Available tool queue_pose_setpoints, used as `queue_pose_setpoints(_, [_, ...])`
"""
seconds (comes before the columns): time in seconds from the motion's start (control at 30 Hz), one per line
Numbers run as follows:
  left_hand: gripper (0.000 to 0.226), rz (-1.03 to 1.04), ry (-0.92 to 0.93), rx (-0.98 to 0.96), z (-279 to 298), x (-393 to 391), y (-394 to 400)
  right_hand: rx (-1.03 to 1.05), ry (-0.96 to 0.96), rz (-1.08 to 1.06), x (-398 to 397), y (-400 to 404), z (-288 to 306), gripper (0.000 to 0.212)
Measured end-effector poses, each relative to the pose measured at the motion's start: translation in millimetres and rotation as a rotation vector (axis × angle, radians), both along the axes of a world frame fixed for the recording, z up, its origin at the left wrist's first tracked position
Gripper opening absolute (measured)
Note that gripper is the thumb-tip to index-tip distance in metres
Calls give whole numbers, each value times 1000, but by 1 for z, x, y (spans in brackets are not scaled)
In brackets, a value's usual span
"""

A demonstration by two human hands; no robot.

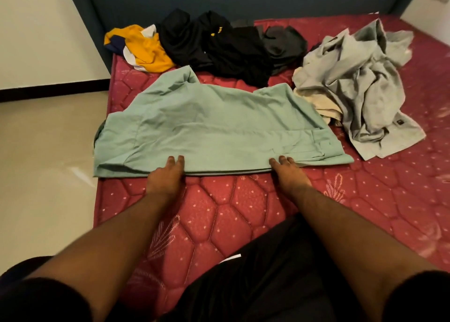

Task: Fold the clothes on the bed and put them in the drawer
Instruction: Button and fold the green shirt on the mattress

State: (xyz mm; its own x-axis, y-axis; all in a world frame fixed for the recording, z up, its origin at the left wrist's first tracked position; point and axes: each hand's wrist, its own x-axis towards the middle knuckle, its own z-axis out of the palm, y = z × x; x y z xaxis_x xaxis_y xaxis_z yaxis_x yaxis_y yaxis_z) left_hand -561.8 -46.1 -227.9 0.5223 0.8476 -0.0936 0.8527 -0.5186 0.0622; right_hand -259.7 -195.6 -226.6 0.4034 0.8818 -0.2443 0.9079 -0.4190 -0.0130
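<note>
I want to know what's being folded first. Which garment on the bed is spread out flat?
The light green garment, nearest the person, with both hands on its near edge. The yellow, black and grey clothes behind it lie crumpled in heaps.

both arms reach forward — left hand (166,175) and right hand (288,172) lie palms down, fingers straight.

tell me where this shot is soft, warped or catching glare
Head view: wide-angle bend curves the dark skirting line and the pale tiled floor, which carries a faint sheen. The near forearms and the frame corners are blurred, while the spread pale green garment, the left hand and the right hand at its near edge stay fairly sharp. The red quilted mattress shows whitish glare at right.
</note>
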Motion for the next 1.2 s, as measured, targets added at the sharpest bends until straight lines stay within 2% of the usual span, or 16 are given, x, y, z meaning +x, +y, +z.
queue_pose_setpoints(0.1, [52,299,-255,-47,5,-14,9,10,18,-28,-6,2,2,74])
queue_pose_setpoints(0.17, [50,390,-315,-54,4,-28,14,19,4,-26,-7,2,2,75])
queue_pose_setpoints(0.3, [48,189,-265,-50,-11,-52,22,85,81,-82,-2,4,2,70])
queue_pose_setpoints(0.43, [51,208,-292,8,-13,-62,36,110,155,-96,6,4,2,67])
queue_pose_setpoints(0.47, [52,257,-338,-12,-13,-64,37,97,140,-94,6,4,1,66])
queue_pose_setpoints(0.6, [44,514,-792,-183,-2,-67,31,129,41,-76,3,2,5,65])
queue_pose_setpoints(0.67, [39,522,-850,-189,6,-70,30,169,23,-79,2,-1,11,64])
queue_pose_setpoints(0.73, [35,448,-745,-202,12,-76,29,140,29,-93,2,-5,14,61])
queue_pose_setpoints(0.83, [33,387,-513,-251,14,-95,15,-34,67,-92,0,-11,19,57])
queue_pose_setpoints(0.97, [34,363,-403,-256,14,-113,-20,-183,79,-93,-4,-14,28,37])
queue_pose_setpoints(1.03, [35,366,-372,-257,18,-115,-38,-234,79,-105,-7,-18,35,34])
queue_pose_setpoints(1.2, [38,228,-47,-130,22,-121,-58,-296,81,-110,-12,-27,44,34])
